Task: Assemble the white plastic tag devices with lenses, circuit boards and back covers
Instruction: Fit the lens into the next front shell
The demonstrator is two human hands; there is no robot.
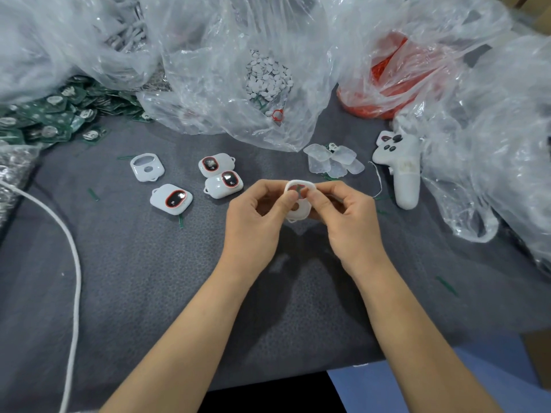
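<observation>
- Pinching a white plastic tag shell (300,212) at its left edge with the left hand (256,210), fingers curled in tight, thumb laid across the front.
- Pinching the same shell from the other side with the right hand (348,213), fingers curled narrow, thumb tip at the oval opening.
- Held between both hands, raised over the middle of the grey textured mat (149,278).
- Rounded-square and glossy, with an oval window up top and a small round hole below; a trace of red at the window, too hidden to tell more.
- Left of the hands on the mat: three closed tags (224,183), smooth white, each with a dark, red-rimmed oval lens; further left, one empty shell (147,167).
- Just beyond the right hand: a small heap of frosted clear covers (332,160).
- At far left: a spill of green circuit boards (44,117).
- Along the back: crinkled clear bags (208,55) holding white discs (268,76) and red parts (387,79).
</observation>
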